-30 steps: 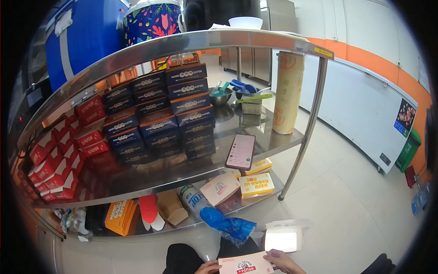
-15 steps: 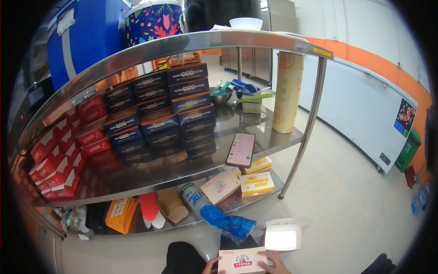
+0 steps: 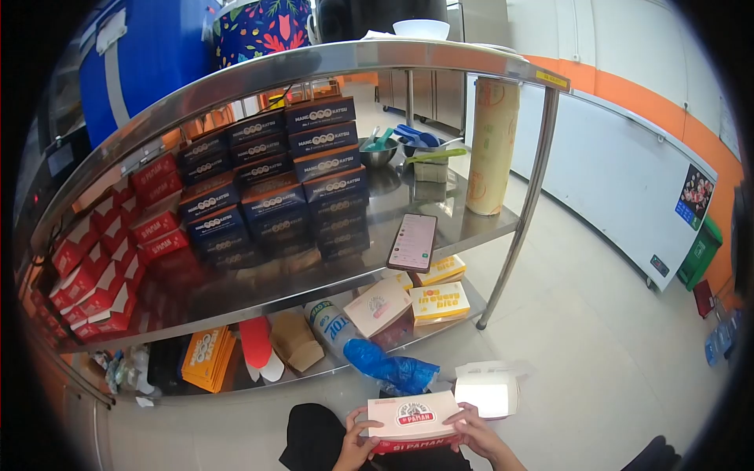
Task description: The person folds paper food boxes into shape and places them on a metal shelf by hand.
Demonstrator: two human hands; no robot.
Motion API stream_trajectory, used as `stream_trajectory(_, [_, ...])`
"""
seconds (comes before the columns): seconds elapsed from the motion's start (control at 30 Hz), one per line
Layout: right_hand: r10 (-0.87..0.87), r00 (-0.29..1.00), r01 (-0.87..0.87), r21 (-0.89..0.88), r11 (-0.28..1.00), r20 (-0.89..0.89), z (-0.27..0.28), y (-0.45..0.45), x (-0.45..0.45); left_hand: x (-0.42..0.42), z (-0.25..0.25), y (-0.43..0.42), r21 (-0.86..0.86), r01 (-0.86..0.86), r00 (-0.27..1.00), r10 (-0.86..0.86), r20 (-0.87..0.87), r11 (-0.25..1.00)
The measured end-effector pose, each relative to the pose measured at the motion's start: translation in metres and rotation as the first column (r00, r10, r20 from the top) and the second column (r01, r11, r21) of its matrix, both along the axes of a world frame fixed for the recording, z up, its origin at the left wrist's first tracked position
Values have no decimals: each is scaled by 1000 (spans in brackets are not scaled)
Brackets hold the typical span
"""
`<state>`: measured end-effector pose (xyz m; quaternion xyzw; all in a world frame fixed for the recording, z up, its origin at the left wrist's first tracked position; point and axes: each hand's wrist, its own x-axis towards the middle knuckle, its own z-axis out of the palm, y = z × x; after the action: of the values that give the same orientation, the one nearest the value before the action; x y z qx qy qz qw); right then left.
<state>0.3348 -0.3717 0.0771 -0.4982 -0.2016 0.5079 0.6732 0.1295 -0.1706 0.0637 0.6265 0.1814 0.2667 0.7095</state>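
Note:
Between my two hands is a closed food box [image 3: 413, 416] with a pale lid, a round logo and a red front reading "SI PAMAN". My left hand [image 3: 357, 441] grips its left end, fingers bent round the corner. At the right end, my right hand [image 3: 473, 430] holds the other corner with its fingertips. Just behind and to the right, a white box [image 3: 487, 392] stands with its lid raised, close to my right hand. A crumpled blue plastic bag [image 3: 391, 367] lies beyond the held box.
A steel shelf rack [image 3: 298, 302] bears stacked dark blue boxes [image 3: 326, 149], red boxes [image 3: 98, 275], a phone [image 3: 412, 242] and a tall wrap roll [image 3: 493, 149]. Yellow-white boxes [image 3: 440, 301] and a pale box [image 3: 378, 308] sit on its lower shelf. A white chest freezer [image 3: 605, 173] stands at right.
Both hands have lifted the food box upward, and its red front has come into view. The camera view has shifted slightly. Things on the rack stay as they were.

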Motion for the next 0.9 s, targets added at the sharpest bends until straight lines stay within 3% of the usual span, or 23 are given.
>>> stream_trajectory(0.03, [-47, 993, 54, 66, 996, -104, -4, 2, 2, 2, 1, 0, -25, -13, 999, 14, 38, 1000])
stream_trajectory(0.13, [-114, 990, 124, 119, 985, -85, -3, 11, 2, 4, 12, -4, -174, -28, 998, 37, 53, 984])
stream_trajectory(0.2, [-116, 989, 114, 31, 993, 90, 22, 17, -2, 2, -1, 1, -406, -56, 993, 95, 77, 912])
stream_trajectory(0.23, [-118, 982, 114, 39, 993, 145, 45, 18, -5, -2, -3, 3, -321, -49, 998, 61, 29, 946])
stream_trajectory(0.3, [-124, 974, 119, 33, 992, 191, 57, 18, -9, -12, 2, 4, -368, -8, 998, 31, 58, 930])
stream_trajectory(0.37, [-169, 863, 107, 154, 982, 475, 50, 22, -7, -7, 31, 0, -339, -15, 991, 58, 119, 941])
stream_trajectory(0.5, [-196, 927, 99, 298, 950, 319, 60, 27, -20, -12, 9, 7, -540, 90, 968, 53, 244, 837])
stream_trajectory(0.6, [-200, 864, 45, 325, 945, 463, 42, 31, -14, -16, -20, 8, -451, 81, 984, 2, 181, 889])
stream_trajectory(0.7, [-183, 858, 74, 237, 969, 480, 12, 27, -10, -13, -28, -1, -556, 58, 986, 38, 159, 829])
stream_trajectory(0.77, [-193, 606, 180, 103, 978, 771, 0, 25, -6, -3, -25, -1, -646, -3, 992, 83, 94, 763])
stream_trajectory(0.8, [-194, 607, 180, 104, 978, 771, 2, 24, -3, 7, -19, 8, -645, -3, 992, 83, 94, 764])
stream_trajectory(0.87, [-357, 740, 391, 68, 918, 570, 6, 16, 2, 30, -6, 33, -629, -83, 969, 210, 130, 773])
stream_trajectory(0.9, [-359, 531, 444, 108, 889, 768, -25, 9, 21, 46, 1, 49, -598, -116, 951, 263, 165, 793])
